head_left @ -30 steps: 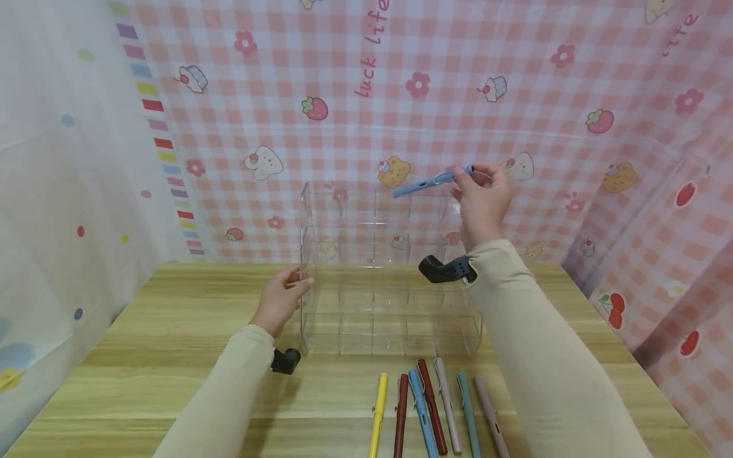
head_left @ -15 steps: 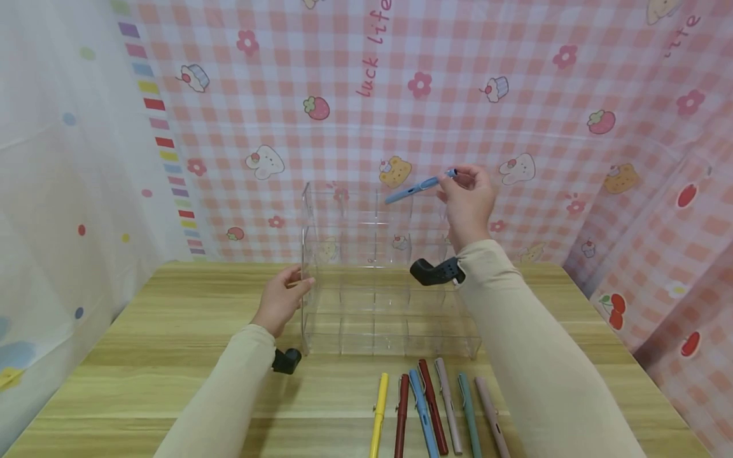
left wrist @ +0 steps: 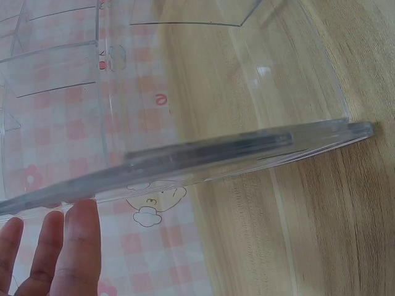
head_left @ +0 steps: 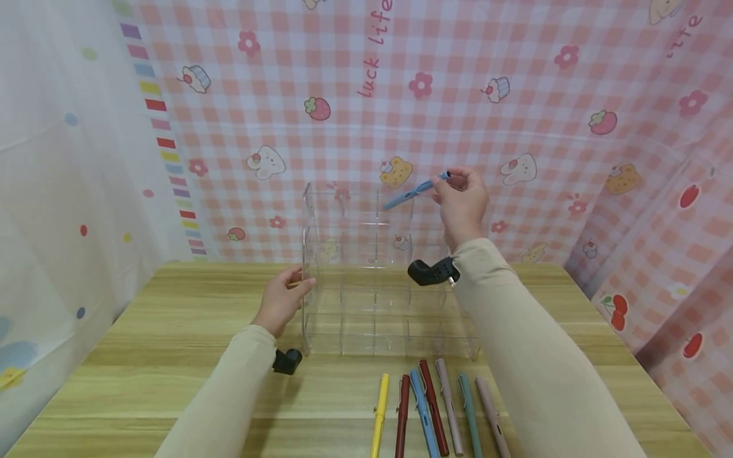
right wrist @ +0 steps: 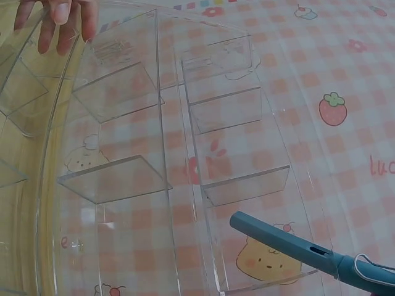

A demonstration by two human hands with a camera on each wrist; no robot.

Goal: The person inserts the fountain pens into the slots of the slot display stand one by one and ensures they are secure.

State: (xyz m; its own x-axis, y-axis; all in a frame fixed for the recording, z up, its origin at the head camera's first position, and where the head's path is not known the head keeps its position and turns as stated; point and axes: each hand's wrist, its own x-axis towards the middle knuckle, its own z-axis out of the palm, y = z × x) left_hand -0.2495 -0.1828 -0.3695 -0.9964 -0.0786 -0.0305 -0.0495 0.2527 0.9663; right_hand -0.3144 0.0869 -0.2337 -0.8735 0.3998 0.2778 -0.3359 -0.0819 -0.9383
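Observation:
A clear tiered rack point(head_left: 392, 331) with dividers stands on the table. My left hand point(head_left: 280, 299) holds its left side panel, the thumb crossing the panel's front edge in the head view. In the left wrist view the fingertips point(left wrist: 83, 213) meet the panel's outer face. My right hand point(head_left: 465, 207) pinches a blue pen point(head_left: 403, 198) near one end, above the rack's top tier. The pen slants down to the left. In the right wrist view the pen's free end point(right wrist: 247, 223) overlaps a top-tier compartment just past a divider point(right wrist: 247, 185).
On the wooden table point(head_left: 189, 331) in front of the rack lie a yellow pen point(head_left: 380, 407), two dark red pens point(head_left: 403, 407), another blue pen point(head_left: 422, 407), a green pen point(head_left: 469, 413) and two pale pinkish pens point(head_left: 449, 401). A checked cloth point(head_left: 343, 140) hangs behind.
My right hand has moved left and slightly down with the blue pen, bringing its free end lower over the top tier. The left hand stays at the side panel.

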